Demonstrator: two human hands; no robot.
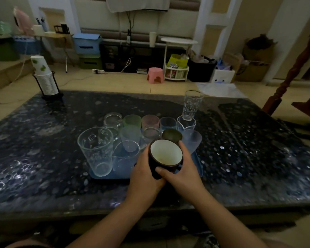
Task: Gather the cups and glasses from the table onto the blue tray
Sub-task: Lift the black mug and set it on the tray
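Now your left hand [145, 169] and right hand [182, 169] both have their fingers clamped around a black ceramic mug with a white inside [166, 156], held over the crowded blue plastic tray [200, 169]; one tall clear patterned glass [192, 103] stands apart on the dark speckled counter [43, 149].

Both hands, left [147, 171] and right [182, 171], and both forearms are bare, with no sleeves.

No words, brands or numbers could be read anywhere. The only mark was a small white cartoon cat face printed on the tall clear glass [96, 151] standing on the tray [111, 175].
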